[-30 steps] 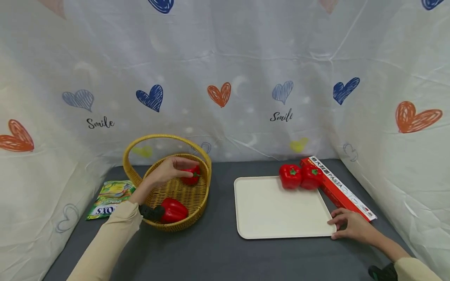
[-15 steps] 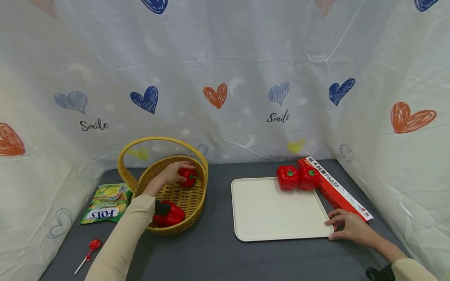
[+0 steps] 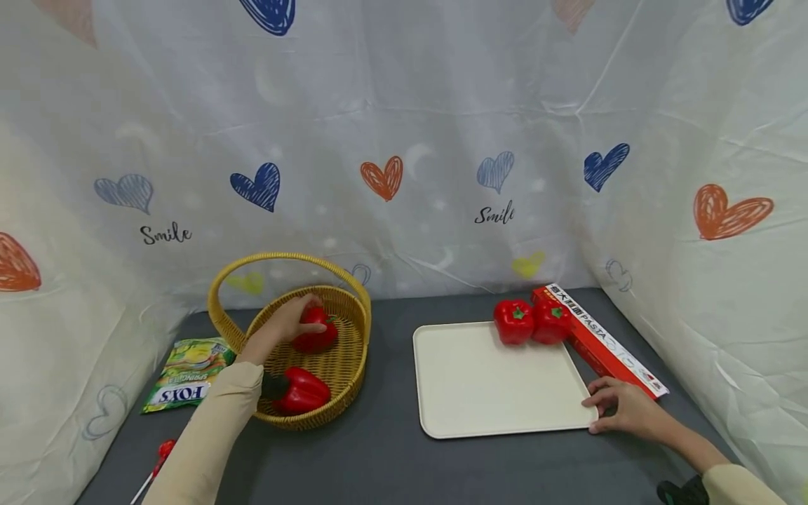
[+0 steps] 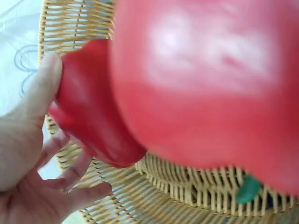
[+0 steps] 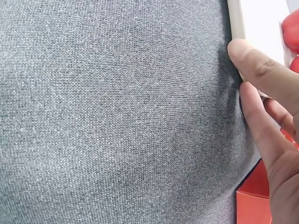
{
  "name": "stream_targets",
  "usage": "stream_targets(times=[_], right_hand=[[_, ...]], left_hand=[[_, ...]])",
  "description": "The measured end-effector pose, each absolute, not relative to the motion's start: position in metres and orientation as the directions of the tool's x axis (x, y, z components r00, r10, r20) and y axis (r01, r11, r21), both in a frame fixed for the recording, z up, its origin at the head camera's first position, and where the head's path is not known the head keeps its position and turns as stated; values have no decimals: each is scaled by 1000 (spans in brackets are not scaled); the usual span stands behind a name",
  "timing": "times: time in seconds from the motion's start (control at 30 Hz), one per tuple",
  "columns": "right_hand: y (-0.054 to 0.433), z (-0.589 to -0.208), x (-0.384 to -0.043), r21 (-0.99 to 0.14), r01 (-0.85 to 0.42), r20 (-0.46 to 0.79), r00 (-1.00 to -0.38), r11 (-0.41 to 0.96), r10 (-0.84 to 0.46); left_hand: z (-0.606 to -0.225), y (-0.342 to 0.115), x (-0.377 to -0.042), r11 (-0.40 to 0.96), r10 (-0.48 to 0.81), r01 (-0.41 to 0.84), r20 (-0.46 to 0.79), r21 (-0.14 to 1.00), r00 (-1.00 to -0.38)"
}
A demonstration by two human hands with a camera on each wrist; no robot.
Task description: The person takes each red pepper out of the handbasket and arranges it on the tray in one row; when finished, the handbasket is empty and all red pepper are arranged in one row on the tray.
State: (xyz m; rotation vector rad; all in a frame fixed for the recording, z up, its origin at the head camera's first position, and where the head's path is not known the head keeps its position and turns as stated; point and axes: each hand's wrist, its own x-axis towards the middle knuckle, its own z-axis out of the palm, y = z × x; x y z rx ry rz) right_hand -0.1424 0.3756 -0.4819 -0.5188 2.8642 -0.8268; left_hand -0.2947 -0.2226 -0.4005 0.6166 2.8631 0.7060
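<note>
My left hand (image 3: 284, 324) reaches into the yellow wicker basket (image 3: 353, 382) and holds a red bell pepper (image 3: 315, 335) near its far side. In the left wrist view, the thumb lies on one side of this pepper (image 4: 91, 100), with fingers spread below it. Another red bell pepper (image 3: 304, 391) lies in the front of the basket; it looms large and blurred in the left wrist view. My right hand (image 3: 631, 410) grips the near right corner of a cream rectangular tray (image 3: 499, 382); the thumb presses its front edge.
Two red bell peppers (image 3: 514, 322) sit at the tray's far right corner, beside a long red pasta box (image 3: 606, 344). A green-yellow FOX'S packet (image 3: 189, 372) lies left of the basket. A red lollipop (image 3: 163, 452) is partly behind the left sleeve. A printed curtain hangs behind.
My left hand has drawn the far pepper leftward within the basket, and its stem now points right. The lollipop has come into view. My right hand stays at the tray corner.
</note>
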Motion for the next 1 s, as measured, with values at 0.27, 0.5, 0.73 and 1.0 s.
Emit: stream_targets(times=[0.27, 0.5, 0.73, 1.0], right_hand=[[374, -483, -142, -543, -287, -17, -936, 789, -351], [375, -484, -143, -560, -279, -31, -934, 780, -356], [375, -483, -144, -568, -267, -49, -934, 779, -355], [375, -480, -142, -587, -260, -45, -935, 766, -352]], left_hand=[[-405, -233, -292, 805, 389, 317, -43, 502, -920], [-401, -243, -290, 687, 327, 232, -7, 688, -945], [-407, -252, -292, 447, 377, 200, 19, 872, -926], [-410, -254, -288, 343, 405, 153, 2, 927, -914]])
